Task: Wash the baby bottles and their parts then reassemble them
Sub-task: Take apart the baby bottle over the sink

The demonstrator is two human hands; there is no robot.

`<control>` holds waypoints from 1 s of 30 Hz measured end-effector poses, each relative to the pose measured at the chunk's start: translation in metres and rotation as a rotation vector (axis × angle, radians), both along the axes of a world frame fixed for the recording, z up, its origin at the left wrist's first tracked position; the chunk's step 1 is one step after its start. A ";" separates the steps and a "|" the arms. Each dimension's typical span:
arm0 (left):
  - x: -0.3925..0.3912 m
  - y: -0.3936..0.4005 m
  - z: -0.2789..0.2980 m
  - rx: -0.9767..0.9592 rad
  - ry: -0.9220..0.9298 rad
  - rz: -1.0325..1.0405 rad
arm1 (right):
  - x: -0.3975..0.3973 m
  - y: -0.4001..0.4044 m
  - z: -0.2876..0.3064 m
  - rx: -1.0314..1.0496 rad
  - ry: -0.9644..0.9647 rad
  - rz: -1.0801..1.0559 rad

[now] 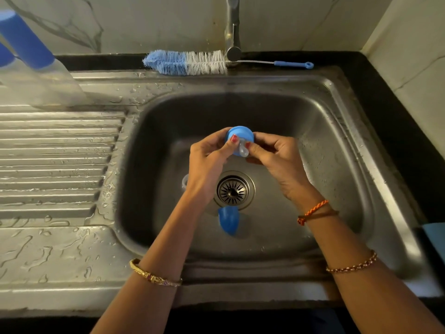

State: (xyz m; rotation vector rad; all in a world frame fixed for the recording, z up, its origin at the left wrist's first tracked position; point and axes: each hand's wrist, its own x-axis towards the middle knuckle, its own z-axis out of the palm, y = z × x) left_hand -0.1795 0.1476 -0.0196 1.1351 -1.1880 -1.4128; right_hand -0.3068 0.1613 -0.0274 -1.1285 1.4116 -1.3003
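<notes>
Here, over the sink (pixel 337 112), the left hand (pixel 209 153) and right hand (pixel 272 153) both pinch a blue ring (pixel 238 132) with its clear teat (pixel 242 150). A blue cap (pixel 228 221) lies beside the drain (pixel 233 190).

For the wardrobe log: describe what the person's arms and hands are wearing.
Both forearms are bare, with no sleeves in view. The left hand has red-painted nails, and a gold bangle sits on that forearm. The right hand also has red nails; an orange braided thread circles the wrist, with a beaded bracelet further up the forearm.
</notes>
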 end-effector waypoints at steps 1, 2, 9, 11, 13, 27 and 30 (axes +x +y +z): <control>0.000 0.000 0.000 0.005 0.001 0.001 | 0.001 0.000 0.000 -0.010 0.013 -0.015; -0.001 0.001 0.000 0.009 0.006 0.004 | 0.001 0.000 -0.001 -0.020 0.024 -0.029; -0.001 0.003 -0.004 -0.062 -0.043 0.041 | 0.008 0.002 -0.002 -0.099 0.155 -0.075; -0.001 0.004 -0.005 -0.069 -0.056 0.032 | 0.009 0.002 -0.002 -0.109 0.195 -0.109; -0.002 0.004 -0.005 -0.063 -0.052 0.022 | 0.009 0.001 -0.003 -0.117 0.228 -0.136; -0.001 0.003 -0.003 -0.204 -0.212 0.027 | 0.002 0.002 0.002 0.067 -0.035 0.085; 0.002 0.000 -0.004 -0.175 -0.195 0.083 | 0.001 0.000 0.004 0.126 -0.163 0.140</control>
